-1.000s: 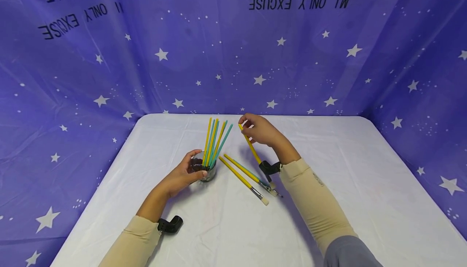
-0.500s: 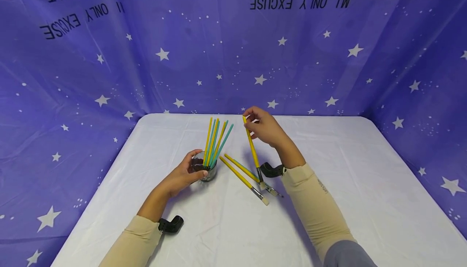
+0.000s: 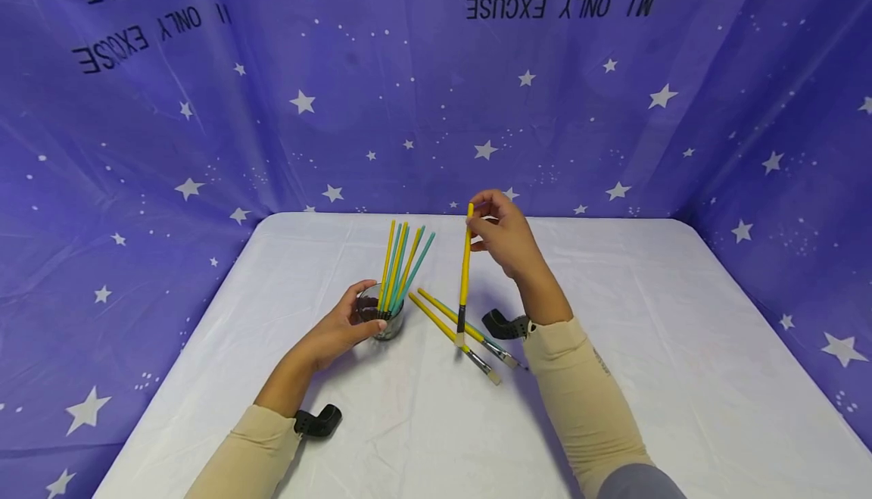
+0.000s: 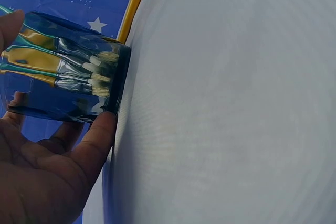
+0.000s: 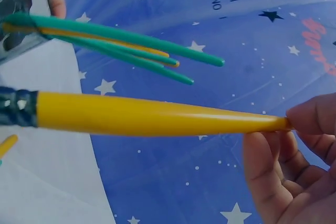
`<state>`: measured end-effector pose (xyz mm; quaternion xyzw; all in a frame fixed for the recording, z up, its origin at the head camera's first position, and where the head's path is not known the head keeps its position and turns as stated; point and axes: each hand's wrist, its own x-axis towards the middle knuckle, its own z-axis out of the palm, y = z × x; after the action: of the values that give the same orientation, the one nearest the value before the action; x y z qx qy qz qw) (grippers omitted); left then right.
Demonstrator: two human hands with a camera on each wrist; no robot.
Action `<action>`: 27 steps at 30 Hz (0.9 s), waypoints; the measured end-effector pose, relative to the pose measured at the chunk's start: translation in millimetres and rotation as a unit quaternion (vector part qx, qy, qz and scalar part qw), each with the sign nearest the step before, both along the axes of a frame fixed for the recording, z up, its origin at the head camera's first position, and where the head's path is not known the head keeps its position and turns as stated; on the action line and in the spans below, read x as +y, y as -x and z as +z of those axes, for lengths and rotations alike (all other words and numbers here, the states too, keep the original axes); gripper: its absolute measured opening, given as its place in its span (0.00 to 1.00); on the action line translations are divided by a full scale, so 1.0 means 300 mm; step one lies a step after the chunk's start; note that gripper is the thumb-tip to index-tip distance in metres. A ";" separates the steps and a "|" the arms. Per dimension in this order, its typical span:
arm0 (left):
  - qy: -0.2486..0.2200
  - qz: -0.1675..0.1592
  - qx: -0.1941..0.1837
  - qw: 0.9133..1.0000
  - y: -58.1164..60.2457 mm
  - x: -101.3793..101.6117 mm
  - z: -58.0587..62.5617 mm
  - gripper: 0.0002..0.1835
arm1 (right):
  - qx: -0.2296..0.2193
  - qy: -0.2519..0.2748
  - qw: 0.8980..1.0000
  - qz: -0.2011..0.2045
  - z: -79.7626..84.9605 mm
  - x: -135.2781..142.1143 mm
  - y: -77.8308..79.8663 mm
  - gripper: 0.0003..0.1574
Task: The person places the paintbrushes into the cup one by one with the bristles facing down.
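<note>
One yellow brush is held up by the R hand, pinched btwn thumb and fingers at the thin handle end; its long axis is kept approx. vertical, bristles down, w/ the lower end set a little L of the grip; the glass is placed farther L, apart from the held brush; the gap btwn bristle end and rim is thus mainly sideways, judged from the head view; true height over the surface can't be told.

The glass is grasped by the L hand, thumb on the near side, fingers round the far side; it's the nearer hand to the glass, while the held brush is nearer the R; other brushes are stood in the glass, bristles at the bottom (seen thru the wall in the L wrist view), handles fanned up and partly leaned R, toward the held brush.

Loose brushes, yellow plus teal, are laid diagonally on the surface just R of the glass, handle ends pointed glassward; their ferrules are partly overlapped by the held bristles in the head view; contact can't be confirmed.
</note>
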<state>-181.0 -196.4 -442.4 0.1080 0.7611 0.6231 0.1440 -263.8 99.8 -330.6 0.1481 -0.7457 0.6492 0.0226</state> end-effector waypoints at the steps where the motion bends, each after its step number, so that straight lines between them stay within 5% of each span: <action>1: 0.000 0.000 0.000 1.000 0.001 0.000 0.000 0.45 | -0.001 0.009 1.000 -0.006 0.001 0.002 -0.004 0.13; 14: 0.002 -0.003 0.000 1.000 0.003 0.004 0.004 0.45 | -0.038 0.166 0.983 -0.070 0.004 0.014 -0.062 0.15; 27: -0.015 -0.004 0.001 1.000 0.000 0.005 0.000 0.44 | 0.028 0.272 0.955 -0.113 -0.019 -0.041 -0.105 0.13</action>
<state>-181.0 -195.0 -442.3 0.1141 0.7512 0.6341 0.1438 -232.3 87.5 -336.3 0.0695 -0.5515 0.8164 0.1566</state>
